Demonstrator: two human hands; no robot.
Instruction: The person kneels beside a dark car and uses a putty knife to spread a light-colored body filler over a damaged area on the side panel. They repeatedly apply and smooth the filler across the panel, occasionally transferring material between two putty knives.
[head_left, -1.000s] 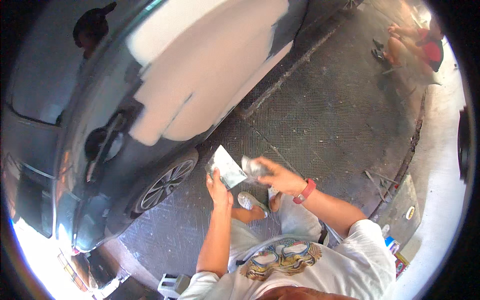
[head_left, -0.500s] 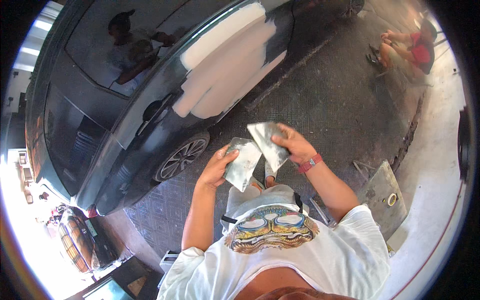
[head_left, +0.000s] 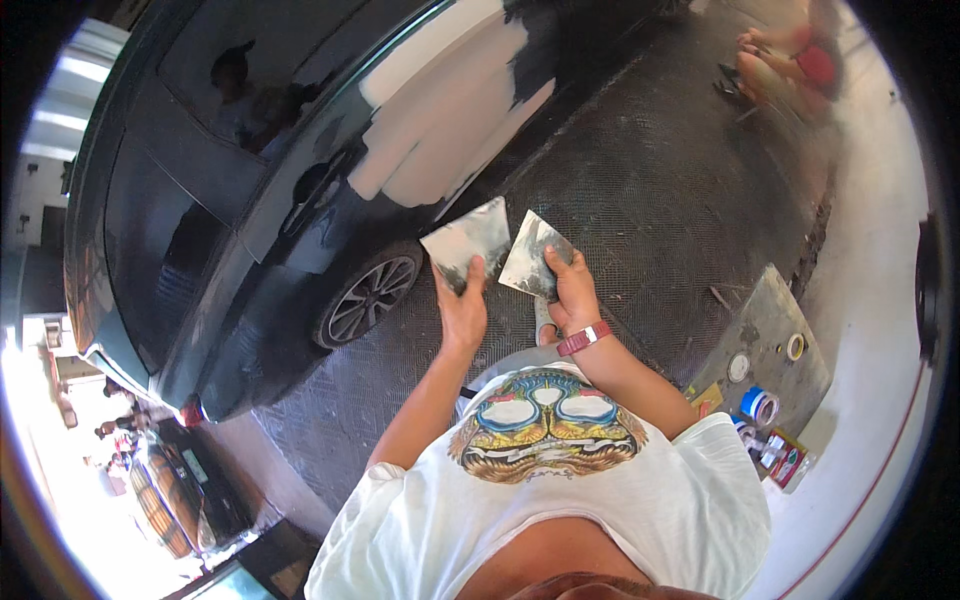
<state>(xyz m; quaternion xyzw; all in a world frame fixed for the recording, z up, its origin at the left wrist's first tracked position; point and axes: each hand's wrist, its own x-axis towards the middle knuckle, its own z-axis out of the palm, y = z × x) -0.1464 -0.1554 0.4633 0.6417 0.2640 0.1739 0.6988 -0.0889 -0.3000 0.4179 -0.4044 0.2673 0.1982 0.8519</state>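
My left hand (head_left: 460, 308) is closed on a flat, square putty spreader (head_left: 470, 240), its face smeared with pale filler and dark grey stains. My right hand (head_left: 573, 290) grips a second putty spreader (head_left: 528, 258), streaked whitish and dark, with the thumb on top. A narrow gap separates the two plates, held in front of my body. Just beyond them is the side of a dark car (head_left: 250, 225), carrying a broad patch of beige and whitish filler (head_left: 440, 115).
The car's rear wheel (head_left: 368, 298) is left of my hands. At the right a grey board (head_left: 775, 320) bears tape rolls, including a blue one (head_left: 758, 405), and a can lid (head_left: 738, 367). A person in red (head_left: 815, 65) sits at far right by the white wall.
The spreaders, overlapping before, have come apart. My left hand has moved up and forward with its plate tilted the other way; the right has turned its plate. My view has shifted, revealing more of the board.
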